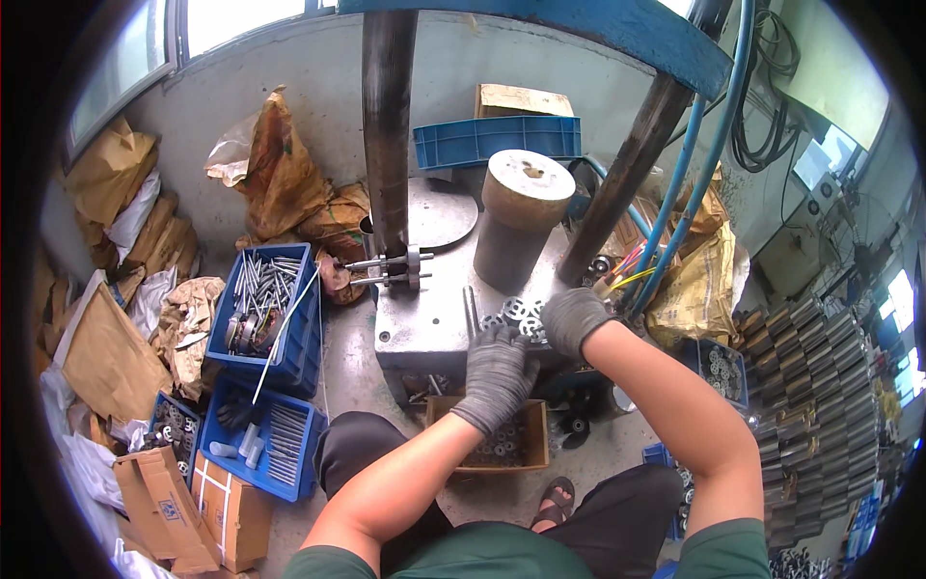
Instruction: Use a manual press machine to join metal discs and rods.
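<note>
Several round metal discs with cut-outs (514, 311) lie grouped near the front edge of the machine's metal table (424, 323). My left hand (497, 374), in a grey knit glove, reaches to that edge with its fingers stretched over the nearest discs and its thumb apart. On the right side of the group is my gloved right hand (576, 320), its fingers curled down beside the discs; their tips are hidden, so what they hold cannot be made out. A slim metal rod (470, 311) lies just left of the discs.
A thick metal cylinder (521, 227) stands on the table between two dark columns (389, 135). Blue bins (275, 299) of rods and parts sit at left. Beneath the table edge is a cardboard box (535, 439). Blue hoses (675, 227) and stacked metal parts (810, 415) are at right.
</note>
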Available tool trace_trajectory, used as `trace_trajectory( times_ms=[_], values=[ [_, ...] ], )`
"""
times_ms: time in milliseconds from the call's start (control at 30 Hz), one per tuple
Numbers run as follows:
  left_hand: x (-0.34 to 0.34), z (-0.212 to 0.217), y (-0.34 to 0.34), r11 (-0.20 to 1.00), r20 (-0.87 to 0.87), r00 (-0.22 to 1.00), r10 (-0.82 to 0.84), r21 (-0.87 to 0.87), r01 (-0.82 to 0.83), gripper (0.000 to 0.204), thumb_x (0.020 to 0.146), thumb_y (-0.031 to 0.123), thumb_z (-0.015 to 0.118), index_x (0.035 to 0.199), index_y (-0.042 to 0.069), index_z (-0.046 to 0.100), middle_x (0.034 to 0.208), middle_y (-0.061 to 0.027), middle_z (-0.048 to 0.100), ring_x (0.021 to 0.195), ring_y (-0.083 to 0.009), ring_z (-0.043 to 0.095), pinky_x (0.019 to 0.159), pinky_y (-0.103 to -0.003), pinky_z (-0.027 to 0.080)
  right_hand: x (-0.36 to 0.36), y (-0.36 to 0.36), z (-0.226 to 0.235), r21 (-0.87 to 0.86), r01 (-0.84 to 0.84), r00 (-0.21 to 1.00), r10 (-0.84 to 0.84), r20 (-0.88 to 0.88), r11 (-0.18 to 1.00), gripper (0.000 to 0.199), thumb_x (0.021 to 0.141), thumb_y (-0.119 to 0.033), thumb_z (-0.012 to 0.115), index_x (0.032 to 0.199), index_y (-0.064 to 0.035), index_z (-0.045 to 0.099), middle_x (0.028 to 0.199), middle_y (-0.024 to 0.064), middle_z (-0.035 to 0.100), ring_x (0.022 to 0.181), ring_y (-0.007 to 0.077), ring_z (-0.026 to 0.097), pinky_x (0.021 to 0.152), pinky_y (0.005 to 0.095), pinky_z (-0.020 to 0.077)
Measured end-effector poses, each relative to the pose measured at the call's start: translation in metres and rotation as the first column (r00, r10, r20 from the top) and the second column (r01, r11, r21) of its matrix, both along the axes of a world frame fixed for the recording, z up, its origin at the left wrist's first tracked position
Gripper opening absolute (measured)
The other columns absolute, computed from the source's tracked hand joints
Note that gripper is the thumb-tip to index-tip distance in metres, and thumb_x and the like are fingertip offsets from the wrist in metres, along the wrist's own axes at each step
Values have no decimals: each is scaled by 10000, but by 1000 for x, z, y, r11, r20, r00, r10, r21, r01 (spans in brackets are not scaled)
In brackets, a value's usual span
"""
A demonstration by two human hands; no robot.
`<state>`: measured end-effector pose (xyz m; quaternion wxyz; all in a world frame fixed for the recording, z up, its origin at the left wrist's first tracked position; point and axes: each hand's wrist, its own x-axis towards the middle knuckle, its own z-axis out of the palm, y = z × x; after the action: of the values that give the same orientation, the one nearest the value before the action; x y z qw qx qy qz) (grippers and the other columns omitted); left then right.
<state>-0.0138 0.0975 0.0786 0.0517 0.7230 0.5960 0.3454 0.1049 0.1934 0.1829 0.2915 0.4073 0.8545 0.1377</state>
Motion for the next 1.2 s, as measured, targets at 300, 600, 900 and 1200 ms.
trace_trajectory(
  times_ms=[300,600,900,1200],
  values=[
    [-13,-23,23,993,-182,976,118,1,-120,492,840,366,689,1247,90,660,1305,-119,628,1341,-316,511,1182,-526,293,-47,7,-16,-59,-175,975,181,131,983,300,938,-243,626,1177,-110,750,1165,87,759,1037,278,746,834,484,586],
    [-19,-24,28,992,-170,980,105,-47,-115,448,822,256,708,1252,137,665,1290,-70,632,1286,-277,532,1149,-496,338,-29,-13,-28,58,-173,985,172,28,983,284,871,-332,622,971,-134,801,947,115,779,898,287,757,798,466,574],
    [-17,-32,30,994,-170,981,93,-35,-100,447,807,322,775,1201,139,671,1263,-59,619,1269,-263,527,1122,-471,375,-12,-5,-20,68,-247,963,253,-90,967,269,869,-334,632,933,-130,796,908,118,770,875,295,752,791,460,576],
    [-11,-22,28,993,-145,983,113,-10,-116,462,801,295,770,1204,104,647,1254,-94,598,1250,-281,535,1092,-466,397,43,-4,-18,146,-175,814,226,-535,974,308,821,-442,740,946,-160,739,847,136,733,843,343,721,759,485,558]
  ],
)
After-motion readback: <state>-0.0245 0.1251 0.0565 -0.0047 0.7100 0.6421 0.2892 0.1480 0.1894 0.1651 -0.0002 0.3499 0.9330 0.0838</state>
